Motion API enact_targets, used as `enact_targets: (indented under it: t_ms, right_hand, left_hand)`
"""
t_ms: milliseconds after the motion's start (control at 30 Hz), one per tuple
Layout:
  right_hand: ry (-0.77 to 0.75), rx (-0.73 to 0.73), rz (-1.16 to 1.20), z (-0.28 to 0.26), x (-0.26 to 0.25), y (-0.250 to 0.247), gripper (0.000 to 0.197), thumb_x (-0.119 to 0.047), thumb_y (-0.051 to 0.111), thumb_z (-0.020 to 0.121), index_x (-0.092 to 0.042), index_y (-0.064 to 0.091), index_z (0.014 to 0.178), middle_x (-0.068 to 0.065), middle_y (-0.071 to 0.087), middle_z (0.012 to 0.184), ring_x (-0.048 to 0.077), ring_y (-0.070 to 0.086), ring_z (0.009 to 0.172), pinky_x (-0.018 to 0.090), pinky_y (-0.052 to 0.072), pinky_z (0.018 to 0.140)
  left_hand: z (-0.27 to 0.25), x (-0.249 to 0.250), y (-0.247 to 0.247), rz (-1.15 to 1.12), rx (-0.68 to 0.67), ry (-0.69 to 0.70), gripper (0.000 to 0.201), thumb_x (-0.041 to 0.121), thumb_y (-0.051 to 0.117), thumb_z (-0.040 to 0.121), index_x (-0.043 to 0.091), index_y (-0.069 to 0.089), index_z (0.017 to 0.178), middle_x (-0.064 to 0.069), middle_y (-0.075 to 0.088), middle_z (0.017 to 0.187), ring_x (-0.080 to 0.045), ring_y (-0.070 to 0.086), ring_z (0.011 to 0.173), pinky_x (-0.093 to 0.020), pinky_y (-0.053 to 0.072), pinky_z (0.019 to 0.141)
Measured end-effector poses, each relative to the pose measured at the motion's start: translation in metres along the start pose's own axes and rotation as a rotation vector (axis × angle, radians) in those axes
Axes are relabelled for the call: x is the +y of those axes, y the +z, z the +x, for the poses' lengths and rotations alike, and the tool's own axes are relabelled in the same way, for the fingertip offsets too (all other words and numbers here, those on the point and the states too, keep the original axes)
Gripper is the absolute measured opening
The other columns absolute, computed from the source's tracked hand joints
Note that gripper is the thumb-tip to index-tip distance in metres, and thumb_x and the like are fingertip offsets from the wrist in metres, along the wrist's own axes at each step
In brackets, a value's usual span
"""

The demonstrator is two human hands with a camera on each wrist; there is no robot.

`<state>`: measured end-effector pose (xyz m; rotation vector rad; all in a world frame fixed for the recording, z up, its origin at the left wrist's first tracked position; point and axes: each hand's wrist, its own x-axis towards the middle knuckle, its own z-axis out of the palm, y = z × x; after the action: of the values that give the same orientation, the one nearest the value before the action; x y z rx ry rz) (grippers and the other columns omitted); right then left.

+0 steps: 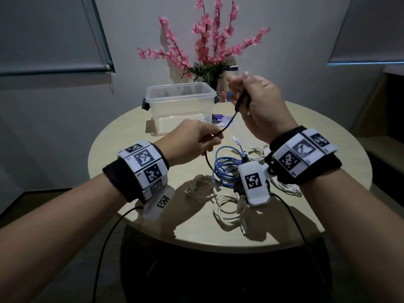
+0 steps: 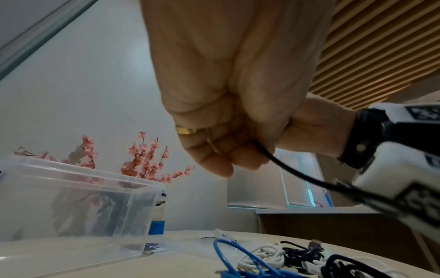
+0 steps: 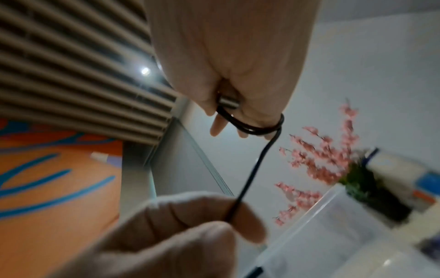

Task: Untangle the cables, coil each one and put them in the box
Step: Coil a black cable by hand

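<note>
A black cable (image 1: 230,121) runs taut between my two hands above the round table. My right hand (image 1: 255,101) is raised near the clear plastic box (image 1: 181,103) and grips the cable's metal plug end, with loops of black cable (image 3: 252,127) wound round its fingers. My left hand (image 1: 196,143) pinches the same black cable (image 2: 292,173) lower down; from there it hangs to the tangle. On the table lie a coiled blue cable (image 1: 225,169), white cables (image 1: 227,206) and dark cables (image 2: 338,263), all mixed. The box holds nothing that I can see.
A vase of pink artificial flowers (image 1: 209,44) stands behind the box. A bottle and small items (image 1: 231,84) sit at the back of the round table (image 1: 131,138). Black wrist-camera leads hang off the table's near edge.
</note>
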<state>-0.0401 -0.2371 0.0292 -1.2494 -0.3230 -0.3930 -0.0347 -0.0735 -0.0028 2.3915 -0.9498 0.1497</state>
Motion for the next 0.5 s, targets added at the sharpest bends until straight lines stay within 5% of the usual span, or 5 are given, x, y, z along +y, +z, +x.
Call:
enact_targets:
  t_ms: [133, 233, 300, 400, 500]
  right_hand:
    - [-0.123, -0.004, -0.675, -0.004, 0.008, -0.012, 0.027, -0.022, 0.048, 0.100, -0.012, 0.067, 0.084, -0.007, 0.066, 0.068, -0.004, 0.054, 0.065, 0.016, 0.040, 0.066]
    - [-0.126, -0.063, -0.954, -0.009, 0.006, -0.018, 0.026, -0.021, 0.048, 0.099, -0.010, 0.067, 0.086, -0.012, 0.057, 0.055, -0.009, 0.048, 0.052, 0.010, 0.032, 0.052]
    - [-0.076, -0.139, -1.047, -0.012, 0.004, -0.017, 0.027, -0.018, 0.046, 0.099, -0.006, 0.065, 0.085, -0.011, 0.060, 0.057, -0.011, 0.048, 0.048, 0.008, 0.032, 0.049]
    - [0.097, -0.266, -0.927, -0.016, 0.004, -0.014, 0.031, -0.019, 0.039, 0.102, -0.005, 0.062, 0.085, 0.002, 0.057, 0.057, 0.004, 0.045, 0.044, 0.019, 0.041, 0.057]
    - [0.267, -0.357, -0.503, -0.023, 0.003, -0.011, 0.037, -0.027, 0.036, 0.103, -0.007, 0.053, 0.078, -0.006, 0.032, 0.046, 0.011, 0.028, 0.043, 0.030, 0.045, 0.060]
  left_hand:
    - [-0.002, 0.002, -0.007, 0.110, -0.043, 0.021, 0.009, 0.021, 0.054, 0.094, 0.017, 0.062, 0.095, 0.008, 0.058, 0.074, -0.012, 0.056, 0.071, -0.020, 0.043, 0.065]
    - [0.000, -0.003, -0.013, 0.081, 0.011, 0.017, 0.007, 0.021, 0.053, 0.095, 0.019, 0.060, 0.093, 0.012, 0.057, 0.071, -0.006, 0.052, 0.065, -0.011, 0.037, 0.059]
    - [0.003, -0.006, -0.017, 0.039, 0.091, 0.026, 0.011, 0.020, 0.054, 0.095, 0.014, 0.063, 0.095, 0.011, 0.057, 0.068, -0.009, 0.050, 0.062, -0.015, 0.037, 0.059]
    - [0.007, -0.007, -0.024, 0.023, 0.210, 0.055, 0.013, 0.020, 0.057, 0.094, 0.014, 0.067, 0.095, 0.005, 0.060, 0.070, -0.007, 0.051, 0.063, -0.017, 0.039, 0.061]
    - [0.011, -0.005, -0.027, 0.002, 0.289, 0.087, 0.015, 0.022, 0.058, 0.093, 0.019, 0.072, 0.100, 0.004, 0.063, 0.071, -0.001, 0.054, 0.062, -0.015, 0.040, 0.061]
